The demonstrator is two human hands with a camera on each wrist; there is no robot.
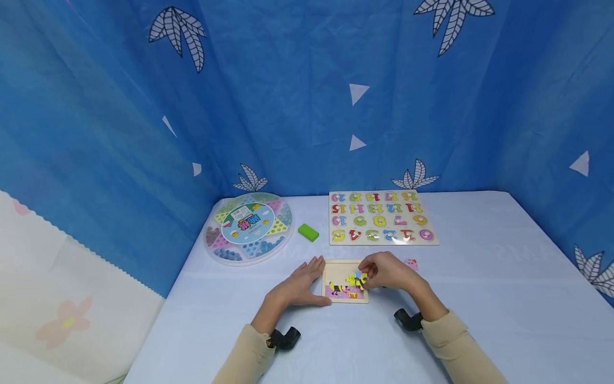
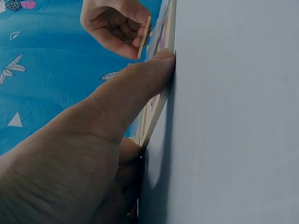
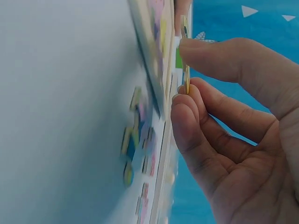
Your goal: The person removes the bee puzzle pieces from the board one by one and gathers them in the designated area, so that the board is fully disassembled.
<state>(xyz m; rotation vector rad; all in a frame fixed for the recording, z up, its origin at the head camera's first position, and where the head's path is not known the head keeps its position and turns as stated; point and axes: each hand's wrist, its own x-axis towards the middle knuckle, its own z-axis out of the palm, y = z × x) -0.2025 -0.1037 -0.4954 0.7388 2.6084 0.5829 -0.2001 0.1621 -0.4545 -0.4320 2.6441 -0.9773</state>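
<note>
A small wooden jigsaw tray (image 1: 345,301) lies in front of me, with bee pictures and a pink strip across its near part. My left hand (image 1: 298,285) holds the tray's left side, its thumb along the near edge and its fingers by the far left corner. Above the tray's right side, my right hand (image 1: 386,271) pinches a thin puzzle piece (image 3: 188,81) between thumb and fingers. That piece shows edge-on in both wrist views, raised off the tray. In the right wrist view, several loose puzzle pieces (image 3: 131,142) lie beside the tray.
A round marble board game (image 1: 248,229) stands at the back left, beside a green block (image 1: 308,232). Behind the tray lies a wooden number board (image 1: 384,217). A pink piece (image 1: 411,263) shows beyond my right hand. A blue curtain (image 1: 307,96) borders the table.
</note>
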